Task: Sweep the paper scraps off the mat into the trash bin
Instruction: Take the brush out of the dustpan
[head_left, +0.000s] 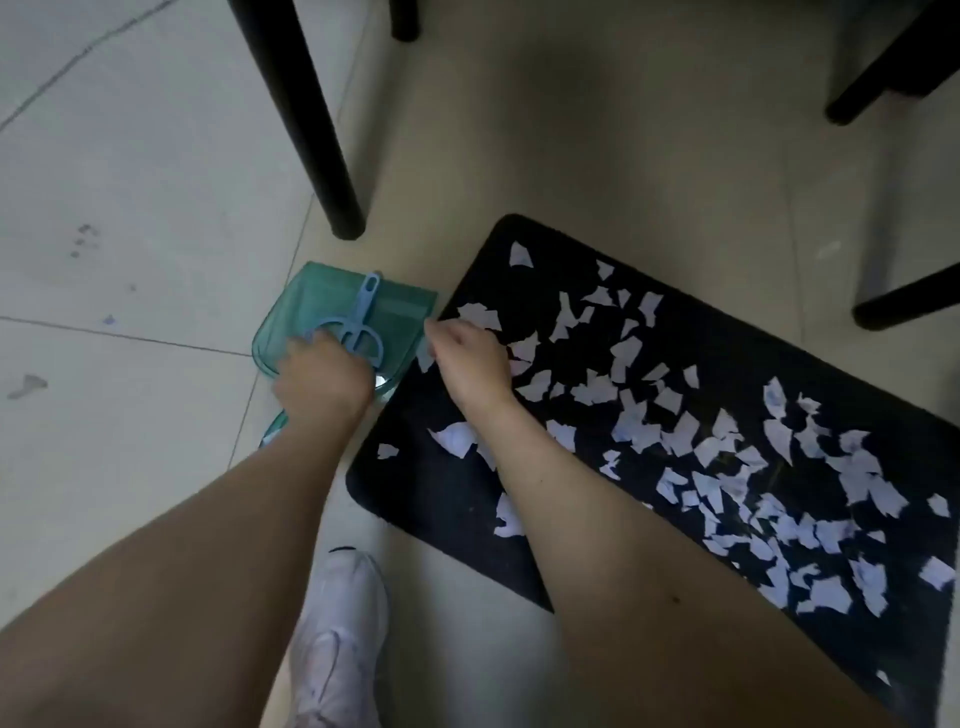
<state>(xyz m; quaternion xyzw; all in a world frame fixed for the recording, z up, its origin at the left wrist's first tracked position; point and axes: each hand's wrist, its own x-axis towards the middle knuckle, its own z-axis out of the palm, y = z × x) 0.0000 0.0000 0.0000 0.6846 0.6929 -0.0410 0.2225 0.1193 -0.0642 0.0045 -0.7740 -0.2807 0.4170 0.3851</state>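
A black mat (727, 332) lies on the tiled floor, strewn with several white paper scraps (737, 467). Left of its near corner sits a clear teal dustpan (322, 301) with a light blue hand brush (363, 312) lying in it. My left hand (322, 379) rests on the dustpan's near part, fingers curled over the brush's rounded end. My right hand (467, 358) hovers over the mat's left edge beside the dustpan, fingers closed; a scrap shows by its fingers, but I cannot tell if it is held. No trash bin is in view.
A black furniture leg (322, 130) stands just beyond the dustpan, and more black legs (883, 73) rise at the upper right. My white shoe (337, 639) is planted on the floor near the mat's front corner. A few stray marks dot the tiles at left.
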